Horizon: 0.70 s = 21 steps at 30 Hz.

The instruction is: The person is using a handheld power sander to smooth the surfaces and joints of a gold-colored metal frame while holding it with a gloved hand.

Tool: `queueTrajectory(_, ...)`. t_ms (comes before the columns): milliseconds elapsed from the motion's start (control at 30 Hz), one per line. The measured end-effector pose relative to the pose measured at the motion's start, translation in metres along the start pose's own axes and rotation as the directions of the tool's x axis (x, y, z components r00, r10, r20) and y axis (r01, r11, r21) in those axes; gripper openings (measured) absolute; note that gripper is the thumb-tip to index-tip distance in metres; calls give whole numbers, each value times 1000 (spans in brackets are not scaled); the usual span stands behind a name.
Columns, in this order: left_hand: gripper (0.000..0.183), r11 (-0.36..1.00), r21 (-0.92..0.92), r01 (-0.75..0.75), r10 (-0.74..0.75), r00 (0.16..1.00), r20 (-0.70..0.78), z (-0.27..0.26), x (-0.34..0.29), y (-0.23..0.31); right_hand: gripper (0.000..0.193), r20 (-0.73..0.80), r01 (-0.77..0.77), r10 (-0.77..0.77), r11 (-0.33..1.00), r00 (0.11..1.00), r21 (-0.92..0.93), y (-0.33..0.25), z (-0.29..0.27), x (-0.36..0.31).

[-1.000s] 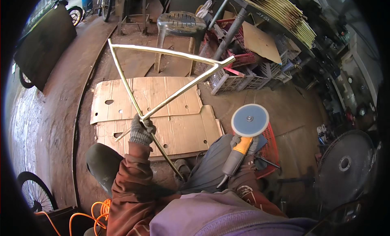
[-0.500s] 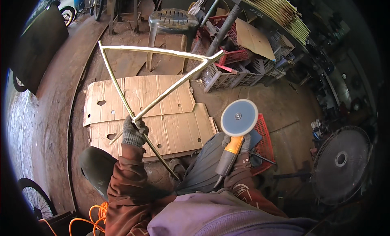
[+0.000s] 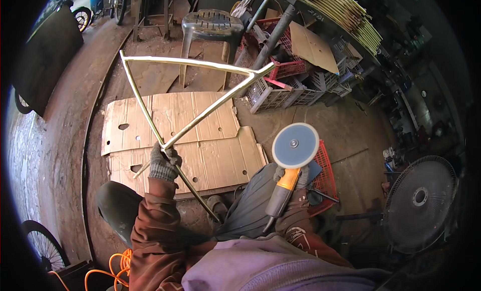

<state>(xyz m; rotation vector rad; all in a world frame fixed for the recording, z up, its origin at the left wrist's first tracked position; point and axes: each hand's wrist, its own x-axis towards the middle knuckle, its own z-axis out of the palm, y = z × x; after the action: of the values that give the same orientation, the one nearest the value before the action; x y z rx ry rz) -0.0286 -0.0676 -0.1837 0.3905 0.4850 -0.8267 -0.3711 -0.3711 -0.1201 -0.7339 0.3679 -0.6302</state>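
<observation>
My gloved left hand (image 3: 164,163) is wrapped round the lower joint of a bare, gold-toned metal bicycle frame (image 3: 210,111). The frame is held up over the floor, its wide triangle pointing away from me and a thinner tube slanting back toward my foot. On my right, my gloved right hand (image 3: 302,178) grips an angle grinder (image 3: 281,193) with a yellow and grey body. A round blue-grey disc (image 3: 289,150) with a pale rim faces up from its head, apart from the frame. Whether the disc spins I cannot tell.
Flattened cardboard (image 3: 215,161) lies on the floor below the frame. A red plastic basket (image 3: 328,176) stands beside the grinder, and a round fan (image 3: 420,197) is at right. Beyond are a stool (image 3: 213,25) and crates (image 3: 273,95). An orange cord (image 3: 120,266) coils at lower left.
The bicycle frame and my left hand appear very slightly farther left, along with the floor behind them. My right hand and the grinder stay almost still.
</observation>
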Motion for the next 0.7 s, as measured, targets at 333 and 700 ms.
queueTrajectory(333, 35, 1000, -1, 11, -11, 996, -83, -15, 14, -36, 67, 197, 315, -251, 641, 948, -700, -47, 105, -14)
queueTrajectory(700, 38, 994, 101, -28, 31, 999, -25, -8, 0, -28, 73, 573, 506, -208, -301, 793, -809, -64, 179, -41)
